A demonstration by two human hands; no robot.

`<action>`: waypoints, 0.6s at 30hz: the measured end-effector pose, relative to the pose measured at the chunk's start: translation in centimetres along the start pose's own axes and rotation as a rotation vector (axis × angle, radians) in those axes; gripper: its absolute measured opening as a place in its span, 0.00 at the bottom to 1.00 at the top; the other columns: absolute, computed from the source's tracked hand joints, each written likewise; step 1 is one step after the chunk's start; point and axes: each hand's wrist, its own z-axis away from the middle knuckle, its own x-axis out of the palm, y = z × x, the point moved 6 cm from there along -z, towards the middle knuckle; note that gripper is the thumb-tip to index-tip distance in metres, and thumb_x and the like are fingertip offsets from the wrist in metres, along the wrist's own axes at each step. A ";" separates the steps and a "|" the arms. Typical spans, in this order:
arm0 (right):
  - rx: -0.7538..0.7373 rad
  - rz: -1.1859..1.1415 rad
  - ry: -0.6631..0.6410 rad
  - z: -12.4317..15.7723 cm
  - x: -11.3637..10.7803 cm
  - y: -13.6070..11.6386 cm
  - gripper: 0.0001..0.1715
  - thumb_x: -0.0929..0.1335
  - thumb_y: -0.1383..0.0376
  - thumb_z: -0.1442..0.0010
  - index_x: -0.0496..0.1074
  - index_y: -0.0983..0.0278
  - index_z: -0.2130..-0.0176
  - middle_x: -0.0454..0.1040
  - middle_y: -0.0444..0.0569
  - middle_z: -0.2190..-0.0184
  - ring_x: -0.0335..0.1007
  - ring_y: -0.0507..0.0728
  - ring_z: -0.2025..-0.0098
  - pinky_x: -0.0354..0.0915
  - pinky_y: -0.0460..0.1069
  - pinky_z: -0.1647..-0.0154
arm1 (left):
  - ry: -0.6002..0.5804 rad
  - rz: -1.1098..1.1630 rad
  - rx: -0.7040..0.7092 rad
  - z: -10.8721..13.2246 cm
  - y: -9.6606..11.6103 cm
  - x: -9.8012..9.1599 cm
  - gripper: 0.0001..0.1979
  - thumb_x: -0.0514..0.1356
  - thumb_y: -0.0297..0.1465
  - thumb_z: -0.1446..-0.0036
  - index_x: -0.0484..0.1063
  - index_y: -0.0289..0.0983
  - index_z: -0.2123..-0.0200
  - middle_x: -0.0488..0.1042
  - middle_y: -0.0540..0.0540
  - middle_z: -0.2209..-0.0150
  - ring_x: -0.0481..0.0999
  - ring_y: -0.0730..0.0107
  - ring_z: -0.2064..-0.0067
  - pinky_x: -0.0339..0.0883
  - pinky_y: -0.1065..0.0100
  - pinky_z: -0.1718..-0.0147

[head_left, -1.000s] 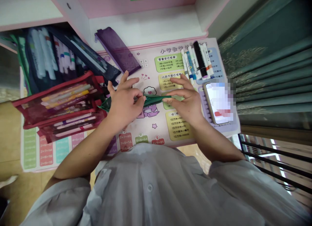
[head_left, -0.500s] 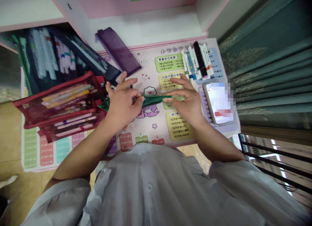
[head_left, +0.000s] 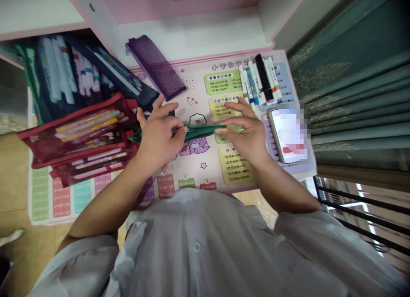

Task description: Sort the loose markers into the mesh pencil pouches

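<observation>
the green pouch [head_left: 202, 131] stretches between two pinches: left hand [head_left: 160, 137] on its edge toward nine o'clock, right hand [head_left: 246, 134] at its three o'clock end. if the right pinch slips, the edge could slacken and bunch.

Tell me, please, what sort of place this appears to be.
Probably a child's study desk: the desk mat is printed with times tables and a cartoon, and red pouches of pens and loose markers are there.
</observation>
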 end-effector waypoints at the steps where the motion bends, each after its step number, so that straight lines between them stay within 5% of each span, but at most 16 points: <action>1: 0.001 -0.001 -0.001 0.0 0.0 0.0 0.05 0.77 0.58 0.48 0.80 0.52 0.68 0.75 0.39 0.46 0.56 0.65 0.31 0.51 0.69 0.29 | 0.000 -0.002 -0.001 0.0 -0.1 0.0 0.07 0.60 0.31 0.46 0.73 0.42 0.76 0.73 0.52 0.41 0.56 0.43 0.30 0.34 0.24 0.36; 18: 0.011 0.006 -0.002 -0.1 0.0 -0.1 0.06 0.78 0.56 0.49 0.80 0.50 0.69 0.75 0.38 0.46 0.55 0.64 0.30 0.52 0.69 0.29 | -0.010 0.006 -0.013 0.3 -0.3 -0.3 0.07 0.59 0.33 0.44 0.74 0.44 0.74 0.72 0.55 0.41 0.54 0.44 0.29 0.35 0.28 0.33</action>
